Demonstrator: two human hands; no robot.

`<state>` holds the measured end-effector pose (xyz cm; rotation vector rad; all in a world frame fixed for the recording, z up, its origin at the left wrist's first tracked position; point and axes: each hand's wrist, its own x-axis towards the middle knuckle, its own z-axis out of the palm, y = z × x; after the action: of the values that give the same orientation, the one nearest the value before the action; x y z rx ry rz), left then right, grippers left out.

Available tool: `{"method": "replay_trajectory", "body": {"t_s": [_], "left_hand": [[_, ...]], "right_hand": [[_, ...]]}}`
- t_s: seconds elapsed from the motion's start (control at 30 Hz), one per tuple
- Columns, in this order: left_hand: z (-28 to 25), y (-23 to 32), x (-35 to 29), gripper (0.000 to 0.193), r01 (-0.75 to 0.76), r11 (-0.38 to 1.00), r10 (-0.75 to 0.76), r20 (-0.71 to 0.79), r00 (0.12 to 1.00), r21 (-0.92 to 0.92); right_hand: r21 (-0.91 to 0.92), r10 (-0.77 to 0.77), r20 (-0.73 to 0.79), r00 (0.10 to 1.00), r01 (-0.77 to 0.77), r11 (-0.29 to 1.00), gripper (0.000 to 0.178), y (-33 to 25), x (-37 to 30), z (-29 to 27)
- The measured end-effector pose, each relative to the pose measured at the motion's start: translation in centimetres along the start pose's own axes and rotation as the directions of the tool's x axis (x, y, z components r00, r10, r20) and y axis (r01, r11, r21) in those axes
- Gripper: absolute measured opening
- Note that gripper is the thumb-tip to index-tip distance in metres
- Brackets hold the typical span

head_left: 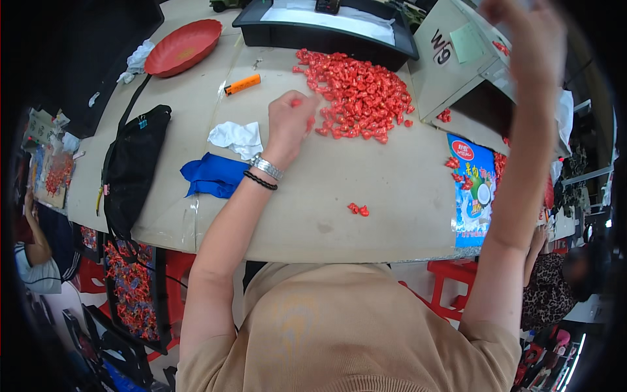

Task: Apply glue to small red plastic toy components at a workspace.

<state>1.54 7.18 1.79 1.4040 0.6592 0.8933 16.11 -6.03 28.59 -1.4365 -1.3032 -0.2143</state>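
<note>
A heap of small, shiny red pieces (pixel 366 95) spreads over the table in front of me; their exact kind is too small to make out. At the heap's left edge my left hand (pixel 290 124) is closed, with a small red piece (pixel 296 102) showing between its fingers. My right hand (pixel 532 49) is raised at the upper right, above a grey metal box (pixel 450 55) with an open front. Motion smears its fingers, so what it holds is unclear. A couple of loose red pieces (pixel 358 210) lie nearer to me.
Left of the heap lie an orange tube (pixel 242 84), white tissue (pixel 236 138), blue cloth (pixel 212 176), a black bag (pixel 138 166) and a red dish (pixel 184 47). A black tray (pixel 320 34) stands behind. Blue packaging (pixel 473 196) lies right. People sit at both sides.
</note>
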Motion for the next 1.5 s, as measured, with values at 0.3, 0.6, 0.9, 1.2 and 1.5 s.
{"method": "replay_trajectory", "body": {"t_s": [0.3,0.6,0.9,1.2,1.5], "left_hand": [[1.5,1.9,-2.0,0.022,0.467,0.134,-0.546,0.328,0.770,-0.874],[2.0,-1.5,-3.1,0.026,0.577,0.146,-0.253,0.534,0.807,-0.803],[2.7,-1.1,-4.7,0.035,0.584,0.310,-0.240,0.533,0.812,-0.750],[3.1,-1.2,-5.1,0.033,0.602,0.378,-0.216,0.565,0.796,-0.703],[3.6,-1.7,-5.7,0.023,0.575,0.428,-0.219,0.538,0.814,-0.697]], "right_hand": [[0.368,0.610,0.376,0.698,-0.716,0.593,0.045,11.3,-16.1,4.9],[0.330,0.576,0.376,0.725,-0.686,0.648,0.037,13.9,-18.9,6.2],[0.364,0.466,0.210,0.859,-0.512,0.778,0.036,13.5,-20.5,6.0],[0.478,0.325,0.082,0.942,-0.323,0.816,0.030,13.8,-21.2,5.4],[0.384,0.099,-0.039,0.994,-0.076,0.920,0.025,13.5,-21.6,4.8]]}}
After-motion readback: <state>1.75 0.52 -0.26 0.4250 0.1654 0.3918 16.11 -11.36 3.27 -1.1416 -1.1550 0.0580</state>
